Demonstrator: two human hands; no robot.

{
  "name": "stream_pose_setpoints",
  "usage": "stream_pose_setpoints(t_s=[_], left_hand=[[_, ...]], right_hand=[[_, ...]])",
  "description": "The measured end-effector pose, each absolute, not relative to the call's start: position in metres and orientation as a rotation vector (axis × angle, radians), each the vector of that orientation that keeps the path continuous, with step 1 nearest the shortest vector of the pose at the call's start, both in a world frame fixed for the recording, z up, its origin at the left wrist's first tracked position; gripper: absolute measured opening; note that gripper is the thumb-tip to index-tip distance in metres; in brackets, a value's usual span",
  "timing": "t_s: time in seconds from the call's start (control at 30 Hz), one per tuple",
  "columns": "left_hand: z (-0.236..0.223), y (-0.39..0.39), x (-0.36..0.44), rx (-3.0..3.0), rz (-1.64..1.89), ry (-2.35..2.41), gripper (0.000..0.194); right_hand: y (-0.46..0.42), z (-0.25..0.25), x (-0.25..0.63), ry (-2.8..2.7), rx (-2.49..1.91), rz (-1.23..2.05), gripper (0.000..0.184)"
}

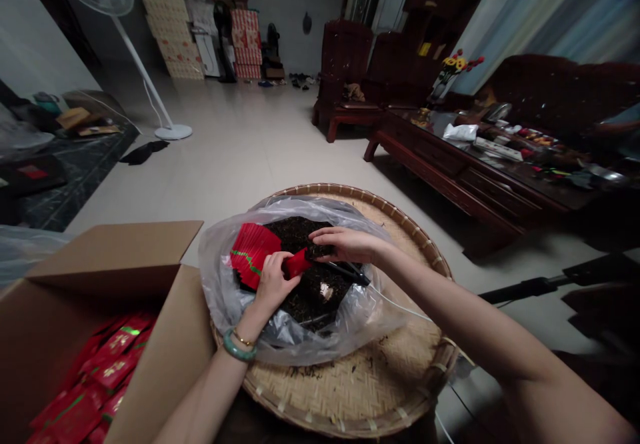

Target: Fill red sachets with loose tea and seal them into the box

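Observation:
My left hand [274,279] grips a small red packet [299,263] over an open plastic bag, its mouth turned toward my right hand. At that mouth, my right hand [343,244] curls around a clump of dark tea leaves [319,251]. More loose tea leaves [295,229] fill the clear plastic bag [220,297]. A fanned stack of red packets [253,247] rests on the leaves, left of my left hand. Below my right hand lies a black tool [357,273] with a white cord; its kind is unclear. A small pale object [326,291] sits among the leaves.
The bag stands on a round woven bamboo tray [350,394] with scattered leaf bits. An open cardboard box [165,357] at left holds red sealed packets [107,364]. Beyond are a white standing fan [173,131], a wooden coffee table [450,171] and stacked cartons [173,37].

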State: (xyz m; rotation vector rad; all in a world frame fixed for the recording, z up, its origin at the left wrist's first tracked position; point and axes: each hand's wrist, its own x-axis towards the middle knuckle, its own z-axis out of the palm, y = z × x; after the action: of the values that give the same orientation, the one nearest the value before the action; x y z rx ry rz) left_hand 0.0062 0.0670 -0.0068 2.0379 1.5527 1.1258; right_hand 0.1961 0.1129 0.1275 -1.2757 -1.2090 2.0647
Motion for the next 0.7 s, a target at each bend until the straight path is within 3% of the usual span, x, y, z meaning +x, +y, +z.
stream_pose_setpoints(t_s=[0.27,0.47,0.7], left_hand=[[-0.012,0.068,0.006,2.039,1.126,1.566,0.036],[-0.012,0.069,0.006,2.035,1.135,1.568,0.037],[-0.01,0.068,0.007,2.026,1.113,1.566,0.035]], right_hand=[[0.112,0.129,0.195,-1.194,-1.324,2.096,0.024],[0.114,0.125,0.197,-1.322,-1.378,1.995,0.02],[0.115,0.116,0.191,-2.281,-1.448,1.144,0.029]])
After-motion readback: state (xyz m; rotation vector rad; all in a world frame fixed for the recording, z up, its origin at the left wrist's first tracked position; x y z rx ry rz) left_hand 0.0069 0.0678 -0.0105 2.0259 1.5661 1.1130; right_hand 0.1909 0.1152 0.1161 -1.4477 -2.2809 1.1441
